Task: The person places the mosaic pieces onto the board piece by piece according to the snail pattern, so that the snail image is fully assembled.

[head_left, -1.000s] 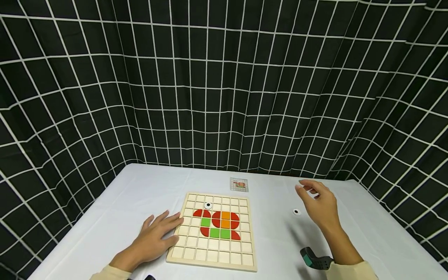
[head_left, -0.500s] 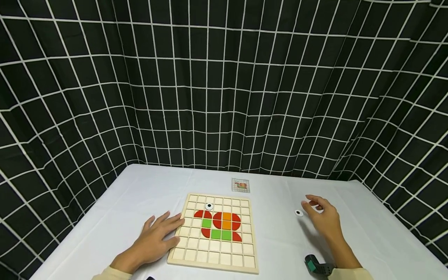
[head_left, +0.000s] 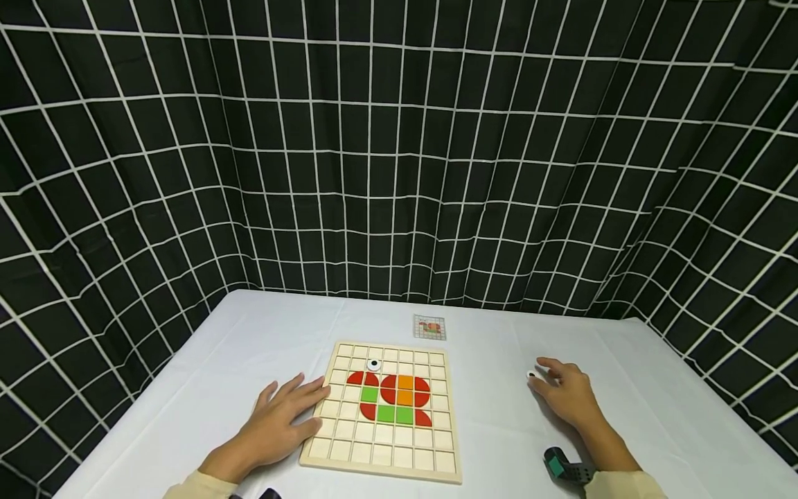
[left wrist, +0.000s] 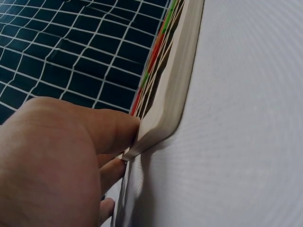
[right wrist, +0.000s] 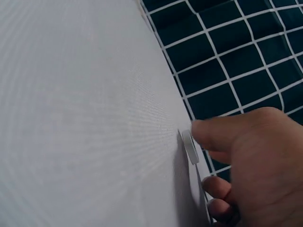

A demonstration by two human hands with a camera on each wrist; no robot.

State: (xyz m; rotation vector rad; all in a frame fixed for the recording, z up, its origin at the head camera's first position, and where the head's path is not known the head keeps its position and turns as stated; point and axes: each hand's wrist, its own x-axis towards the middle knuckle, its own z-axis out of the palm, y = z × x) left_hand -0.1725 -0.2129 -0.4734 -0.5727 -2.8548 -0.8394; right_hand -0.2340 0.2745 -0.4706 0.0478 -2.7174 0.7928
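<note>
My left hand rests with spread fingers on the left edge of a wooden grid board. Its thumb touches the board's rim in the left wrist view. Red, green and orange flat tiles sit in the board's cells, with a round white eye piece above them. On the right, my right hand reaches low over the cloth. Its thumb and index finger stand apart beside a second eye piece. That piece lies on the cloth by the thumb in the right wrist view.
A small picture card with a gridded pattern lies behind the board. White cloth covers the table. Black curtains with white grid lines stand round its back and sides. A dark strap device is on the right wrist.
My right hand has come down and slightly toward the loose eye piece, its thumb and index finger now beside it. My left hand stays on the board's edge.
</note>
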